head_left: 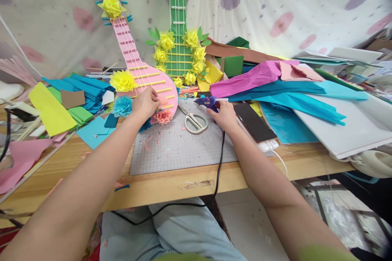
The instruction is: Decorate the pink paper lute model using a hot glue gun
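Note:
My left hand rests on the body of a pink paper guitar, with its fingers pinched together near the yellow strips. What they pinch is too small to make out. A blue paper flower and a coral flower sit beside this hand. My right hand is closed around a blue glue gun lying on the grey cutting mat. The gun's black cord trails off the desk edge. White scissors lie between my hands.
A green paper guitar with yellow flowers leans on the back wall. Coloured paper sheets pile up left and right. A dark phone lies right of my right hand. A white board overhangs the wooden desk.

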